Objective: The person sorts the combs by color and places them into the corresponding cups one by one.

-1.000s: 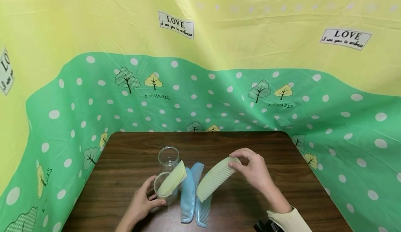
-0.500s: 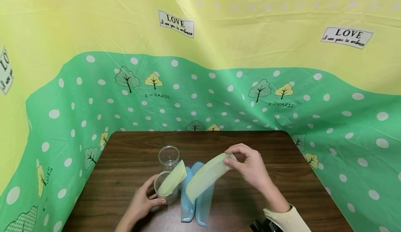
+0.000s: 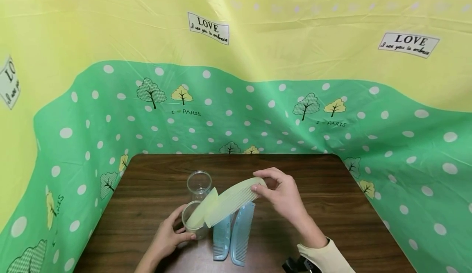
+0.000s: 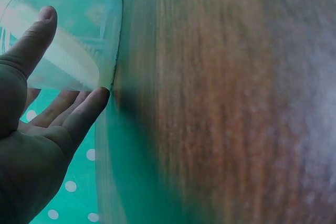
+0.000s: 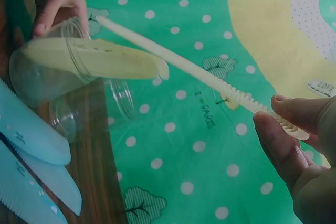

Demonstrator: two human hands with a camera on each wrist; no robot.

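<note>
My left hand (image 3: 166, 235) holds a clear jar (image 4: 73, 40) near the table's front, thumb on one side and fingers on the other. One pale yellow comb (image 5: 100, 59) leans inside it, its upper end sticking out past the rim. Between thumb and fingers, my right hand (image 3: 280, 191) pinches the end of a second pale yellow comb (image 3: 236, 197). That comb's free end is by the jar's mouth in the head view, overlapping the first comb; whether they touch I cannot tell. Blue combs (image 3: 241, 236) lie on the table right of the jar, partly covered.
Another clear jar (image 3: 199, 183) stands just behind the held one. The brown wooden table (image 3: 302, 162) is enclosed by a green and yellow patterned cloth (image 3: 258, 113). A black object (image 3: 300, 265) shows beside the right sleeve at the front.
My right hand has moved left with its yellow comb, passing over the blue combs and bringing the free end to the held jar. My left hand and its jar have stayed put.
</note>
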